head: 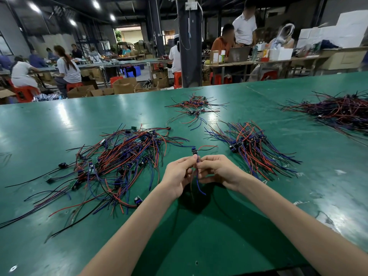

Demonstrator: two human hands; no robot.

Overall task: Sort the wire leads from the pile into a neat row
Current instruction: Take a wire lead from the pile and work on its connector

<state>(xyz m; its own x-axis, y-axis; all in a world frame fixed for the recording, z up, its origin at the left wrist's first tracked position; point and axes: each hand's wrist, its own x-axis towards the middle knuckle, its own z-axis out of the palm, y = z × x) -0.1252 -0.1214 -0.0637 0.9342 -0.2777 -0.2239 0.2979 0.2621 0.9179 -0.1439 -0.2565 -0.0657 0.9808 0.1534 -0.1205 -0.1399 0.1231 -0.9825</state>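
Lead (194, 152) pinched betw. both hands above table (199, 226). L hand (178, 175) & R hand (218, 170) fingertips are clamped on its wires just below the connector, w/ loose ends dangling under them. Pile (119, 162) lies left of L hand; row (253, 150) right of R hand, slightly beyond.

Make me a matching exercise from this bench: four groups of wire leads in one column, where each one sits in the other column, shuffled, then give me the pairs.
Column one:
1. tangled pile
2. fanned bundle
3. small far cluster
4. single lead

Column two:
A. pinched by left hand and right hand
B. left of the hands
C. right of the hands
D. far centre of the green table

Pairs: 1-B, 2-C, 3-D, 4-A
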